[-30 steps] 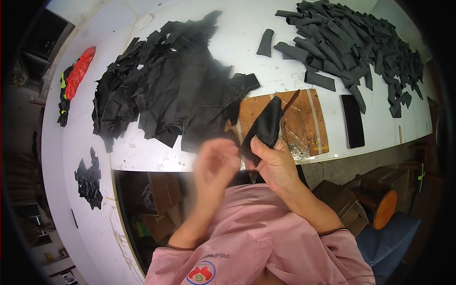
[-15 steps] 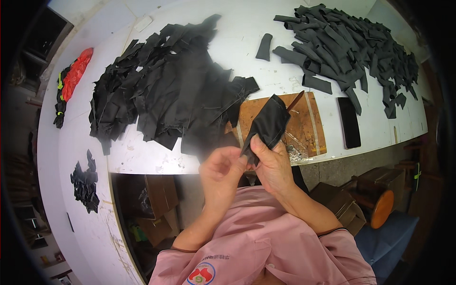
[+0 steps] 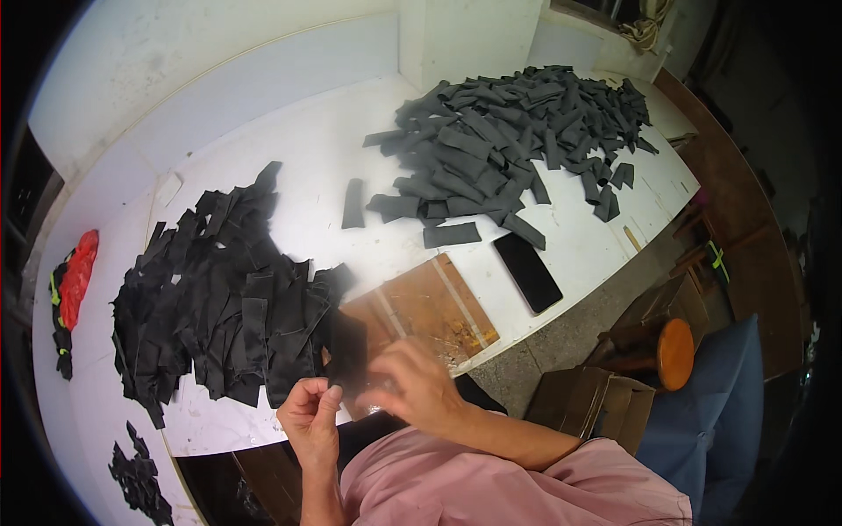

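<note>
Low at the table's front edge, my left hand (image 3: 311, 421) is closed, thumb and fingers pinching a black cloth piece (image 3: 348, 351). This piece stands up from the fingertips in front of a wooden board (image 3: 421, 302). Just to its right is my right hand (image 3: 421, 386), fingers bent and smeared by motion; whether they touch the cloth cannot be made out. Beside the left hand spreads a large heap of flat black cloth pieces (image 3: 219, 307). Farther back lies a heap of dark grey cloth tubes (image 3: 500, 140), with a single cloth tube (image 3: 353, 203) apart from it.
A black phone (image 3: 528, 273) lies right of the board. At the far left are a red plastic bag (image 3: 79, 279) and a small pile of black scraps (image 3: 139, 478). Cardboard boxes (image 3: 570, 399), a round wooden stool (image 3: 675, 354) and blue fabric (image 3: 702, 421) stand at the right.
My view has swung to the right. Both hands held a stitched black cloth piece together; now the right hand has drawn apart from the left, which grips a black piece.
</note>
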{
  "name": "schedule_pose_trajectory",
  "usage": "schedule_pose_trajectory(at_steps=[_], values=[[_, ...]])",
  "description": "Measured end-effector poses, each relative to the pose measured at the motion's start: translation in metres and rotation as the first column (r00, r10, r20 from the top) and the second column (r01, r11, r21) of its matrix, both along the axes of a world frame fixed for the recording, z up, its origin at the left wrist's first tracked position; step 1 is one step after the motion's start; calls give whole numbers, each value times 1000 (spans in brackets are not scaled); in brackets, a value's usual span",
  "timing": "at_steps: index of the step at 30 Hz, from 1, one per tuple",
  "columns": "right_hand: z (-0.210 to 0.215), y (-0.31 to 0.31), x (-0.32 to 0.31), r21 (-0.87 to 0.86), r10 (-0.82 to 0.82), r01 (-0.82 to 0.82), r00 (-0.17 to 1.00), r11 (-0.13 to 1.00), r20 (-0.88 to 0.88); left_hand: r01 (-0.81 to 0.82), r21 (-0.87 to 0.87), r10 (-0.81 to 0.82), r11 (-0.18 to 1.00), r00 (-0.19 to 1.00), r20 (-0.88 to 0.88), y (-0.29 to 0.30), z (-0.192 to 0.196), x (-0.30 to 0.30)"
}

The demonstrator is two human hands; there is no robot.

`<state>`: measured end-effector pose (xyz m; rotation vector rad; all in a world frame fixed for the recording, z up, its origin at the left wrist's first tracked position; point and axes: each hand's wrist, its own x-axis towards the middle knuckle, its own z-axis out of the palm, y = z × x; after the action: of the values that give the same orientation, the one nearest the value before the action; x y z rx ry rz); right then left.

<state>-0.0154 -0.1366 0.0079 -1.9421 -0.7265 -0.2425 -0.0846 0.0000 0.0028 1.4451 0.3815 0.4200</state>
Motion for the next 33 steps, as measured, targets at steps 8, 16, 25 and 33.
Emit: schedule_pose_trajectory(at_steps=[8, 16, 25, 33], values=[[0, 4, 7, 235, 238, -211, 967, 949, -94, 183, 78, -179, 980, 982, -55, -2, 11, 10], [-16, 12, 11, 92, -9, 7, 1000, 996, 19, -121, -184, 117, 975, 993, -32, -18, 6, 31], [-30, 5, 10, 717, 711, 135, 93, 684, -697, 12, -143, -13, 990, 1000, -4, -7, -17, 28], [-29, 1, 15, 558, 527, -17, 354, 829, -773, -17, -275, 31, 961, 999, 45, -17, 2, 26]])
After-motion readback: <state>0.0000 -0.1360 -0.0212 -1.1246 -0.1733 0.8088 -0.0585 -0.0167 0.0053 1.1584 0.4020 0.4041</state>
